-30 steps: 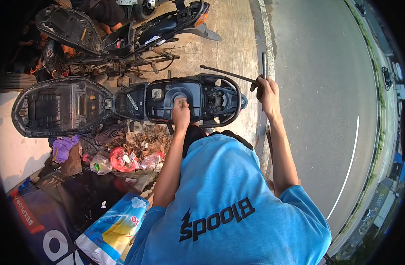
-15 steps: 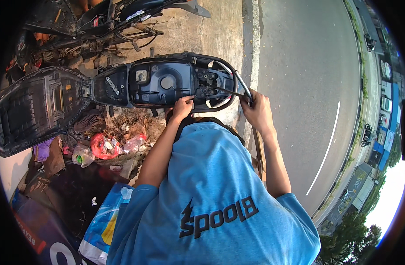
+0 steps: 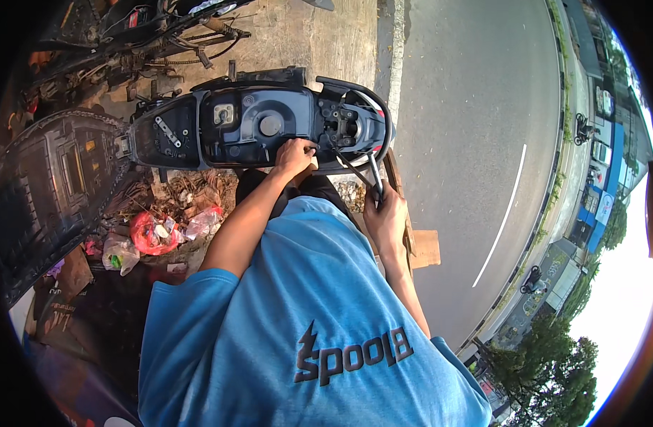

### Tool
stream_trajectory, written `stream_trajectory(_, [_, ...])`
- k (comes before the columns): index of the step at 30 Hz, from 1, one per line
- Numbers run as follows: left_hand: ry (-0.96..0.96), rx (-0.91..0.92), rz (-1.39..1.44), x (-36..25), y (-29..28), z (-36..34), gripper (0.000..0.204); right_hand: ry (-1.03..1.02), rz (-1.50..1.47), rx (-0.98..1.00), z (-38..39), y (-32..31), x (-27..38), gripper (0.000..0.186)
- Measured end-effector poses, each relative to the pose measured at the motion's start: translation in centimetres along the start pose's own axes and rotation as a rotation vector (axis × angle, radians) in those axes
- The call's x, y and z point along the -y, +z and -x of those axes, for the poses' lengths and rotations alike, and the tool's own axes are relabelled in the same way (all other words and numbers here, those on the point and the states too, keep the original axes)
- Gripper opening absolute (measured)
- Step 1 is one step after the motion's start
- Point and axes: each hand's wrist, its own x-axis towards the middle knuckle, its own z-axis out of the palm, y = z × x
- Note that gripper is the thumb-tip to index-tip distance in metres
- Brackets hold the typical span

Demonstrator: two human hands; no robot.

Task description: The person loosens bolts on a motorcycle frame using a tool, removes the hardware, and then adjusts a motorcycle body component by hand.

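Observation:
A motorcycle body lies across the view, with its seat swung open to the left. My left hand is at the body's near edge, beside the round fuel cap. Its fingers are curled together, and whatever they may hold is hidden. Near the tail, my right hand is closed around a silver bar and a thin dark rod. Both point up and away toward the tail. A black grab rail curves around the tail, close above these tools.
Another, partly stripped motorcycle stands at the far left. Plastic bags and litter lie on the ground near left. A road runs along the right, with motorbikes on its far side. A cardboard piece lies by my right arm.
My right hand has drawn the tools back toward me, off the tail mounts. The grab rail sits farther right relative to the body. My left fingers have curled in from pointing.

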Motion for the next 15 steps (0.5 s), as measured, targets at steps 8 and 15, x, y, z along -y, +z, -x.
stream_trajectory(8, [0.066, -0.057, 0.026, 1.9, -1.2, -1.3, 0.019, -0.039, 0.102, 0.009, 1.1, 2.7, 3.3, 0.012])
stream_trajectory(15, [0.138, -0.175, 0.292, -1.8, -6.1, -0.9, 0.024, 0.089, 0.018, -0.057, -1.8, 3.3, 4.6, 0.01])
